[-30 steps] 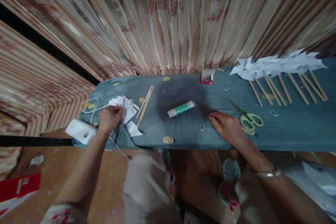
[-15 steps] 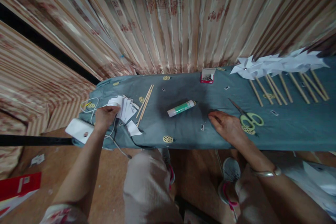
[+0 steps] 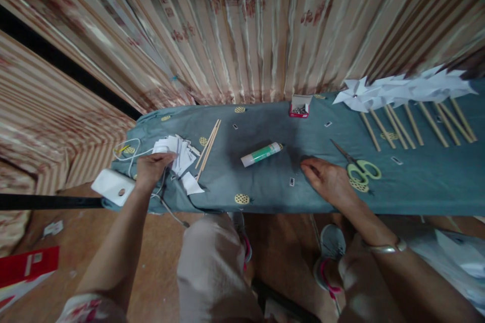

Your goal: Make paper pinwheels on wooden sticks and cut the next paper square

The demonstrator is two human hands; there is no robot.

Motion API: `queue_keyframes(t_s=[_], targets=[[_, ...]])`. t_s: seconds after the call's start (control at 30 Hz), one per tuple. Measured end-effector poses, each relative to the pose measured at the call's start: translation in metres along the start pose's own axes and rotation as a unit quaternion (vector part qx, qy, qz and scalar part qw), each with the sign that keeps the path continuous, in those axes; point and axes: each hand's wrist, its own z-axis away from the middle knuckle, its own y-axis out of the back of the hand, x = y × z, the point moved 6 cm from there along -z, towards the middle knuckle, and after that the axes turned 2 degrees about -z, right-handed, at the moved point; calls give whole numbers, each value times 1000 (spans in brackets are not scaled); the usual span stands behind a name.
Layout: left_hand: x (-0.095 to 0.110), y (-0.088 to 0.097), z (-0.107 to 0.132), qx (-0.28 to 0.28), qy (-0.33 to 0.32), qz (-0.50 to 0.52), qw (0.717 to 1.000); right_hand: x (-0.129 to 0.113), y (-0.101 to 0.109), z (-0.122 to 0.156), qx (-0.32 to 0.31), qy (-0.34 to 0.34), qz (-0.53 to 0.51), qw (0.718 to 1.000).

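Nearest, pale trousers [image 3: 212, 267] and a grey shoe [image 3: 332, 242] with pink trim, over a brown floor [image 3: 159, 272]; a red-and-white packet [image 3: 30, 265] lies on the floor at left.

Counter [image 3: 273, 199]: long, narrow, covered in blue-green cloth printed with yellow pineapples.

White device [image 3: 113, 186], rectangular with a round hole, at the counter's left end; a white cable [image 3: 132, 157] loops beyond it.

Left hand [image 3: 153, 169]: bare, its fingertips drawn close at the left side of the paper stack. I cannot tell whether they clamp a sheet.

Paper stack [image 3: 184, 156]: white pieces, fanned unevenly, on the left part of the counter. A loose paper piece [image 3: 192, 183] lies just on its near side.

Right hand [image 3: 326, 180]: rests on the cloth, fingers curled; I cannot tell whether the tips meet or hold anything. Silver bracelet [image 3: 384, 249] at the wrist.

Scissors [image 3: 354, 163], green-handled, just beside the right hand, blades pointing away.

Glue stick [image 3: 261, 154], white and green, lying between the hands.

Wooden sticks [image 3: 209, 149], thin, slanting just right of the paper stack.

Small red box [image 3: 299, 115], lid up, metal pins inside, near the far edge.

Paper pinwheels [image 3: 361, 96], white, overlapping in a row at far right, their sticks toward me.

Farthest, I list a patterned beige curtain [image 3: 227, 35].
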Motion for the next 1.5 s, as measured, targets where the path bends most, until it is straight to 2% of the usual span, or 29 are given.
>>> queue_keyframes(t_s=[0.23,0.37,0.5,0.7,0.87,1.33,1.5], targets=[[2,-3,2,-8,-2,-2,1000,0,1,-1,-2,0,5,1000],[1,-3,5,7,-1,-32,999,0,1,-1,-6,-3,6,1000],[-2,-4,6,7,-34,-85,996,1,0,-1,-8,-2,5,1000],[-4,-4,4,5,-18,-88,996,0,2,-1,-5,-3,-1,1000],[0,-5,6,-3,-38,-117,992,-1,2,-2,-4,-8,-3,1000],[2,0,10,-13,4,-60,998,0,1,-2,-3,-11,5,1000],[2,3,10,-12,0,-61,998,0,1,-2,2,4,6,1000]])
